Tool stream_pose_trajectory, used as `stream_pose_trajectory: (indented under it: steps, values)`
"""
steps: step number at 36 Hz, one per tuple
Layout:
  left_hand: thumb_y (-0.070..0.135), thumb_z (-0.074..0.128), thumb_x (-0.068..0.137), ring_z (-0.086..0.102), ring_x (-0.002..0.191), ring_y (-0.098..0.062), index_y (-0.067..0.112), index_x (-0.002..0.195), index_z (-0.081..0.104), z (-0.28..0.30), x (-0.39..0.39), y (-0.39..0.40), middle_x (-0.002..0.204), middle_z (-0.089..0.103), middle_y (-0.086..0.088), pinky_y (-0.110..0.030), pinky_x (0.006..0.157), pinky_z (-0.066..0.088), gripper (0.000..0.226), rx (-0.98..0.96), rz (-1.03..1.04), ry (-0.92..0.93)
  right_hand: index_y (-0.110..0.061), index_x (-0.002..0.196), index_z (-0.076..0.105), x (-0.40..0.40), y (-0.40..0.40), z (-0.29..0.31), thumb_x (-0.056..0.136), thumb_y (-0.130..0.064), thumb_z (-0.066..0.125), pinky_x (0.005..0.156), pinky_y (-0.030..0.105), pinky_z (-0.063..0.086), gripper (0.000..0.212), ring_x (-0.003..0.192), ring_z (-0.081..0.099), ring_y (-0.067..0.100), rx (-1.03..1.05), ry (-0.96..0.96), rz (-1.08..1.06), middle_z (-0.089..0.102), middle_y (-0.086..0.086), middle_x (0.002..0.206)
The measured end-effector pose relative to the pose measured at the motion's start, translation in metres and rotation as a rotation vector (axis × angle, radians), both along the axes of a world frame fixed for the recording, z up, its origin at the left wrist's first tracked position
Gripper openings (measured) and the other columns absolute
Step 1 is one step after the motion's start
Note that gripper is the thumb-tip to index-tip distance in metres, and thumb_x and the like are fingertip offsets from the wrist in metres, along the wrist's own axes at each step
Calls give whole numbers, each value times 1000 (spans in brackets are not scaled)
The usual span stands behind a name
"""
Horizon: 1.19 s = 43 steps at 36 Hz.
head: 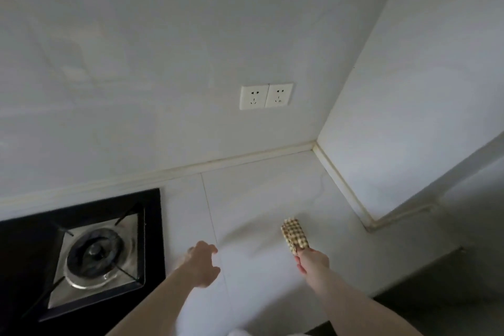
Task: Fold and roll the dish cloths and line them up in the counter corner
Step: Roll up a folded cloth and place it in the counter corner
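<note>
Though gripped (right hand (312, 260)), cloth roll (294, 234).

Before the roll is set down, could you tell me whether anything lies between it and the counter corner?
Nothing visible does. The right hand holds the checked cloth roll over bare counter, which runs unbroken to the corner. The stove sits off to the left.

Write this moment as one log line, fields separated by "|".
right hand: holds rolled checked cloth above counter | left hand: open, holds nothing | stove: left | cloth not yet in corner
</note>
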<state>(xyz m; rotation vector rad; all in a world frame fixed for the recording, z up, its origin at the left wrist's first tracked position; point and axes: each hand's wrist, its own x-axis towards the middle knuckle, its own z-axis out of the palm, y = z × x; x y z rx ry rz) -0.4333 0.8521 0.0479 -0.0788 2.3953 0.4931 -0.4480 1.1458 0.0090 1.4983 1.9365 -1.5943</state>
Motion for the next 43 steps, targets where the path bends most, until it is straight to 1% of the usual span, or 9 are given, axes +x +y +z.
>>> stream_pose_trajectory:
  steps: [5,12,18,21,25,29,32,39,43]
  values:
    - [38,53,98,23,149,-28,32,159,22,-20,-14,11,168,6,4,-41,119,32,69,-75,-9,-24,0,67,53,-40,35,-3,96,2,55,28,14,36,30,20,45,12,-65,37,-175,49,6,29]
    - [35,65,95,-15,152,-41,36,160,-5,-59,-25,23,165,-27,3,-51,122,27,96,-180,-79,-54,0,65,60,-79,71,-11,89,-1,69,49,29,40,25,48,53,19,-15,-71,-65,56,3,36]
    - [35,68,93,-6,154,-41,35,159,-16,-71,-51,25,147,-46,1,-57,125,12,106,-208,-91,-93,2,67,56,-109,87,-22,87,5,67,47,30,41,23,46,53,19,-49,-70,-56,58,7,40]
    - [24,63,95,2,155,-38,29,160,-14,-63,-56,33,159,-36,-8,-53,125,4,101,-235,-115,-129,-3,85,58,-124,98,-24,95,-1,57,38,19,45,10,36,58,11,-167,-12,-70,61,1,42]
    - [13,58,94,-13,151,-49,37,159,-14,-55,-62,34,163,-31,4,-50,117,35,99,-251,-109,-197,-8,101,59,-155,114,-33,102,-11,47,44,21,52,13,45,65,9,-270,58,-71,66,-3,50]
    - [12,59,90,-7,152,-46,39,159,-12,-49,-67,33,165,-28,4,-47,114,41,103,-285,-152,-193,1,131,55,-191,111,-24,103,-3,47,60,26,57,30,62,57,17,-250,83,-132,60,8,77]
    - [20,65,90,-2,153,-42,37,159,-11,-45,-70,34,166,-26,2,-47,115,39,105,-322,-183,-209,-1,145,44,-204,107,-5,103,0,46,39,20,52,42,68,59,17,-280,135,-15,56,7,86]
    - [25,64,90,1,154,-37,38,159,-12,-47,-70,31,165,-27,2,-45,116,38,103,-336,-194,-208,-9,149,39,-210,99,5,104,-7,48,37,22,52,46,74,57,17,-252,149,95,51,9,123]
    - [25,64,88,4,154,-35,40,159,-10,-45,-71,30,166,-25,4,-44,116,39,103,-320,-184,-200,-6,143,39,-206,103,-1,97,0,53,52,27,60,48,74,62,20,-136,168,105,56,13,121]
